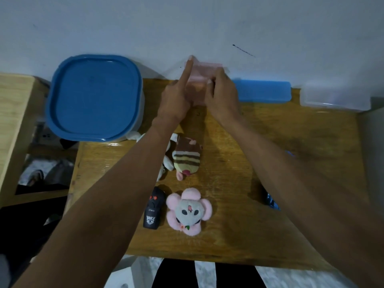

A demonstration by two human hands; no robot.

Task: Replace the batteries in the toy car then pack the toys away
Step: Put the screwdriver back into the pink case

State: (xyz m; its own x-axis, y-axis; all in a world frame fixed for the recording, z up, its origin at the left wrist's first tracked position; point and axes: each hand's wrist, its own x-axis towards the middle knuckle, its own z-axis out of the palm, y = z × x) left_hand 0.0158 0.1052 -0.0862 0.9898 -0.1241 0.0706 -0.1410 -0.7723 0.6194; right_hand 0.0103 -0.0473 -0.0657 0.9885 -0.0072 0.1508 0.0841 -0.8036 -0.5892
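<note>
A translucent pink box [204, 69] stands at the far edge of the wooden table [270, 142], against the wall. My left hand [176, 98] holds its left side, with the index finger stretched straight up along the box. My right hand [222, 94] grips its right side with curled fingers. What is inside the box is blurred. Nearer to me lie a black remote control [153, 209], a pink flower-shaped plush [189, 210], a striped brown plush [187, 157] and a white plush [168, 163] partly hidden under my left forearm. No toy car is visible.
A large container with a blue lid [95, 98] sits at the table's back left. A loose blue lid [262, 91] leans at the back, with a clear plastic tub [334, 96] at the far right. A small blue and silver packet [271, 200] peeks out beside my right forearm.
</note>
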